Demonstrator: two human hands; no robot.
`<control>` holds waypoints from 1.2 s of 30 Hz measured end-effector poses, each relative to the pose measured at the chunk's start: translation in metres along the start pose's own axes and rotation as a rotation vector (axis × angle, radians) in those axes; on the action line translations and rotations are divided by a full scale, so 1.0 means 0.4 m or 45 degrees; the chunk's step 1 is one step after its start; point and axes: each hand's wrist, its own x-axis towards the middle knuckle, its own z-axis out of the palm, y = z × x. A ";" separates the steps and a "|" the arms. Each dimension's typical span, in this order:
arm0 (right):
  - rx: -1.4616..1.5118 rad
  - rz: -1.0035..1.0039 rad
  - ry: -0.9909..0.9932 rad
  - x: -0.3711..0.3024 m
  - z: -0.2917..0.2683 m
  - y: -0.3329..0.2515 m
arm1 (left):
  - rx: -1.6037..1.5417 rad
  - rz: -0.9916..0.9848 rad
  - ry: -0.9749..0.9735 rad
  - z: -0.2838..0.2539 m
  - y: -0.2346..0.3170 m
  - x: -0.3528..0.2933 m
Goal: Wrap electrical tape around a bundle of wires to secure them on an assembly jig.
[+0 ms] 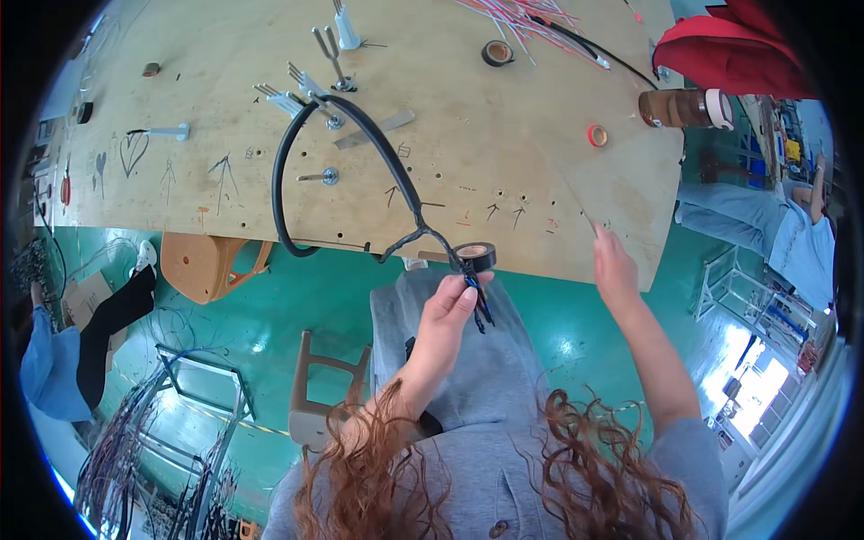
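My left hand is closed on the end of a black wire harness, where short black and blue wire ends stick out past the fingers. The harness loops up over the metal prongs of a stand and splits into branches near the board's front edge. Just above the left fingers is a roll of black tape. Over the board's right front edge, my right hand pinches a thin, pale, blurred strip; its kind is hard to make out.
The wooden board carries more upright pegs, a flat metal strip, another black tape roll, a red tape roll, a brown bottle and pink-white wires. Stools stand below. Other people are at both sides.
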 end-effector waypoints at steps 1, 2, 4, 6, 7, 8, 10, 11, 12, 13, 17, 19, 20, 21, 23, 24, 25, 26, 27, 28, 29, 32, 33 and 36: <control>-0.150 0.138 -0.186 0.006 0.023 0.025 | 0.119 0.047 -0.061 0.003 0.012 0.010; -0.291 0.276 -0.379 0.011 0.034 0.027 | 0.241 0.088 -0.113 0.004 0.023 0.009; -0.284 0.318 -0.398 0.024 0.047 0.026 | 0.208 0.029 -0.122 0.012 0.035 0.010; -0.270 0.354 -0.417 0.032 0.055 0.002 | 0.177 -0.025 -0.123 0.016 0.041 0.010; -0.230 0.126 -0.167 0.030 0.056 -0.016 | 0.167 -0.046 -0.102 0.017 0.041 0.008; -0.199 -0.098 0.084 0.032 0.050 -0.040 | 0.152 -0.067 -0.091 0.019 0.043 0.012; 0.314 -0.171 -0.125 0.011 0.019 -0.151 | 0.200 -0.017 -0.039 0.026 0.039 0.014; 0.639 -0.012 -0.338 -0.005 -0.004 -0.220 | 0.241 0.033 -0.005 0.034 0.039 0.011; 0.962 0.153 -0.545 -0.009 -0.013 -0.274 | 0.238 0.027 -0.016 0.031 0.025 0.016; 1.023 0.174 -0.666 0.003 -0.015 -0.312 | 0.392 0.113 0.028 0.023 0.011 0.020; 0.817 -0.040 -0.772 0.042 -0.020 -0.331 | 0.750 0.279 0.086 0.013 0.023 0.014; 0.706 -0.189 -0.698 0.075 -0.045 -0.303 | 0.924 0.285 0.068 0.008 0.048 0.005; 0.595 -0.342 -0.619 0.100 -0.063 -0.296 | 1.050 0.380 0.068 0.005 0.061 -0.007; 0.592 -0.347 -0.628 0.133 -0.078 -0.294 | 1.174 0.472 0.054 0.004 0.069 -0.015; 0.308 -0.695 -0.530 0.205 -0.096 -0.287 | 1.256 0.424 0.030 0.004 0.095 -0.035; 0.300 -0.711 -0.531 0.233 -0.090 -0.286 | 1.353 0.386 0.005 0.006 0.104 -0.039; 0.309 -0.813 -0.484 0.258 -0.082 -0.286 | 1.343 0.395 0.020 0.008 0.105 -0.037; 0.322 -0.923 -0.437 0.276 -0.071 -0.292 | 1.414 0.404 0.044 0.004 0.107 -0.036; 0.319 -0.949 -0.441 0.275 -0.060 -0.293 | 1.484 0.411 0.071 0.000 0.109 -0.034; 0.538 -0.746 -0.506 0.261 -0.046 -0.288 | 1.473 0.417 0.097 -0.002 0.110 -0.031; 0.748 -0.527 -0.578 0.235 -0.031 -0.282 | 1.459 0.427 0.181 -0.002 0.103 -0.034; 1.242 -0.183 -0.413 0.166 0.007 -0.273 | 1.396 0.434 0.313 -0.004 0.096 -0.044; 1.236 -0.195 -0.436 0.168 0.011 -0.271 | 1.359 0.428 0.338 -0.002 0.092 -0.052; 1.001 -0.591 -0.566 0.201 0.027 -0.267 | 1.329 0.488 0.322 -0.005 0.096 -0.049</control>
